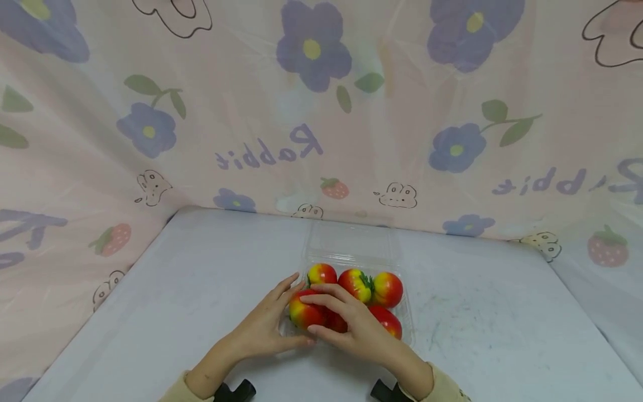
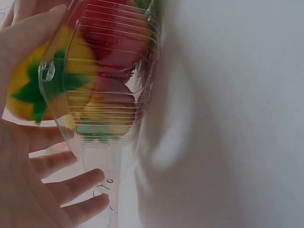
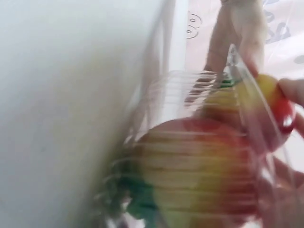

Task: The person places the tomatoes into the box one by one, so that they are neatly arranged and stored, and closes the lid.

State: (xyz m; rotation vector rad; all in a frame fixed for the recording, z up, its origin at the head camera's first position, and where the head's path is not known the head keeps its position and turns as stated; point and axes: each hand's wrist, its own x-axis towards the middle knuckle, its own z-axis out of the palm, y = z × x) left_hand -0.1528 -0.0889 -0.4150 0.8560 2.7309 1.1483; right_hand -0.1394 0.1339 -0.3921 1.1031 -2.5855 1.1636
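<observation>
A clear plastic box (image 1: 408,312) holds several red-and-yellow tomatoes with green leafy tops, such as the tomato (image 1: 388,290) at its right. My right hand (image 1: 359,329) reaches over the box from the right and holds the near-left tomato (image 1: 306,310) between thumb and fingers. On the other side my left hand (image 1: 263,324) cups around the box's left corner. Its fingers (image 2: 76,190) are spread and fairly straight in the left wrist view, with the thumb close to that tomato (image 2: 52,80), which sticks up past the rim. The right hand hides part of the middle tomatoes.
The box's clear lid (image 1: 351,243) lies opened toward the back. A white tabletop (image 1: 482,312) extends around the box. Behind and at the sides hangs a pale curtain (image 1: 382,139) printed with flowers and rabbits. Black wrist mounts (image 1: 236,391) show below the sleeves.
</observation>
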